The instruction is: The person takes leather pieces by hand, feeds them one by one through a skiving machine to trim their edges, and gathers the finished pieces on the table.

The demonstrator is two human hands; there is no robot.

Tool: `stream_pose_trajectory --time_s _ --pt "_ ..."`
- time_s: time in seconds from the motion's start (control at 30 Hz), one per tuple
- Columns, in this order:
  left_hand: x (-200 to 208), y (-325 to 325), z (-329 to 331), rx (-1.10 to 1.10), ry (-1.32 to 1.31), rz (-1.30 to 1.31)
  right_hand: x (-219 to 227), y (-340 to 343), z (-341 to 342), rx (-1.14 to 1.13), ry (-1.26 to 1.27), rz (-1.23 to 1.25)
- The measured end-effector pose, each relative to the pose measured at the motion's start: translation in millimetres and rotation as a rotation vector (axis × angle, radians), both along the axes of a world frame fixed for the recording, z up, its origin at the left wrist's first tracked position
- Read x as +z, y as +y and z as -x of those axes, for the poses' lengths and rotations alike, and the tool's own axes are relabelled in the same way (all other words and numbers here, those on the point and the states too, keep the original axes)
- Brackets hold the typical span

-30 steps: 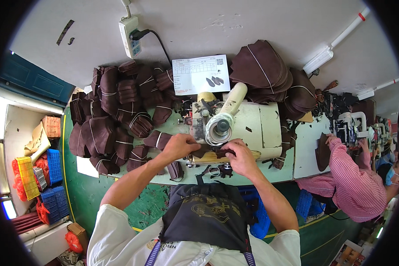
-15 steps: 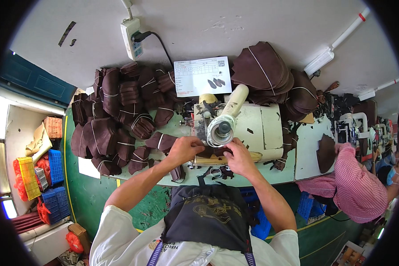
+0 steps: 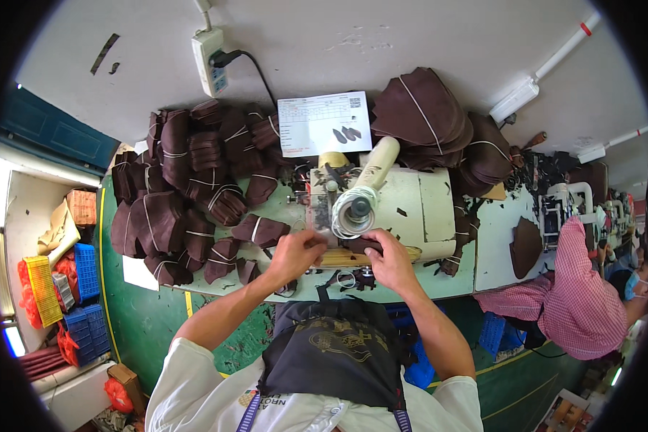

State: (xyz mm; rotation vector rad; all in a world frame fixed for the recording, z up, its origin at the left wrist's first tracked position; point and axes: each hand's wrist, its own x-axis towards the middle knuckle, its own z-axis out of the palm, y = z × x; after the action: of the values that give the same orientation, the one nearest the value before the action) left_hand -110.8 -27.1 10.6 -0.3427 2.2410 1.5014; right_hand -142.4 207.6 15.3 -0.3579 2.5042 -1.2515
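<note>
A small dark brown leather piece [image 3: 344,257] lies along the front of a cream bench machine [image 3: 410,205], partly hidden by my fingers. At its left end, my left hand [image 3: 297,256] is closed, with the fingertips curled against the piece. My right hand [image 3: 392,262] pinches the other end between thumb and fingers. Just above the piece is the round head of a cream lamp-like arm [image 3: 381,160], wrapped with a coil of white cord [image 3: 347,225]. Tied bundles of brown leather pieces [image 3: 261,230] lie left of my left hand.
Large stacked leather pieces [image 3: 417,108] stand behind the machine. A printed sheet [image 3: 322,124] leans at the back, near a power strip [image 3: 209,63]. Dark scraps [image 3: 363,279] litter the table's front edge. A co-worker in a pink checked top [image 3: 579,302] sits at the right.
My hands have shifted slightly lower at the machine's front, the left one turning a little. The leather piece between them now shows less and sits lower. The co-worker's arm has moved.
</note>
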Motion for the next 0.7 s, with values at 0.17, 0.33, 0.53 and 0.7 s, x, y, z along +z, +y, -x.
stream_pose_trajectory --time_s 0.17,0.33,0.53,0.7 --pt "12 38 -60 0.045 0.04 -0.308 11 -10 -45 -0.459 -0.611 0.657" --pt "26 66 -68 -0.018 0.291 -0.011 -1 -42 -80 -0.529 -0.711 0.934" --pt "24 39 -57 -0.193 0.408 0.145 10 -62 -86 -0.463 -1.001 0.962" --pt "10 -10 -12 -0.33 0.01 -0.11 -5 -28 -67 0.114 -0.862 0.465"
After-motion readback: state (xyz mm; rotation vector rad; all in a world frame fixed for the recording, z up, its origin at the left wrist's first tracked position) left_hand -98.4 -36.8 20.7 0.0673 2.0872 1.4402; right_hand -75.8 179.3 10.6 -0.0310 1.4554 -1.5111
